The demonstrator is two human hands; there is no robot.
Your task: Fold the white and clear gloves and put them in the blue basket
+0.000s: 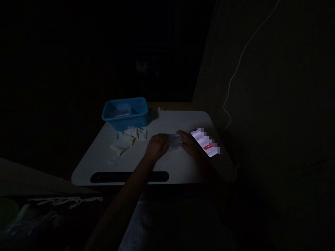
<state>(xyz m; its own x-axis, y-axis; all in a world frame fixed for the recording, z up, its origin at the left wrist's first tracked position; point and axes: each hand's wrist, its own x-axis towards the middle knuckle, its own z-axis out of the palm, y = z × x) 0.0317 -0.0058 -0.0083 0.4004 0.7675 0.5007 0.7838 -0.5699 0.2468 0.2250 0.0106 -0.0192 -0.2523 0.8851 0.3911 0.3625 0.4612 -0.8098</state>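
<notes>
In the dim light a small, see-through plastic bag (174,142) lies flat over the white table, between my two hands. My left hand (157,144) is closed, its curled fingers gripping the bag's left side. At the opposite edge, my right hand (187,142) holds the bag between thumb and fingers, though shadow hides part of the grip. Left of my hands lie crumpled whitish pieces (125,142) that look like paper or cloth. Behind them stands a blue plastic basket (128,122) with something clear and pale inside.
A lit phone (205,143) lies on the table's right side, close to my right hand. Along the front edge of the white folding table (180,170) runs a black slot (104,177). A white cable (237,69) hangs by the wall at right.
</notes>
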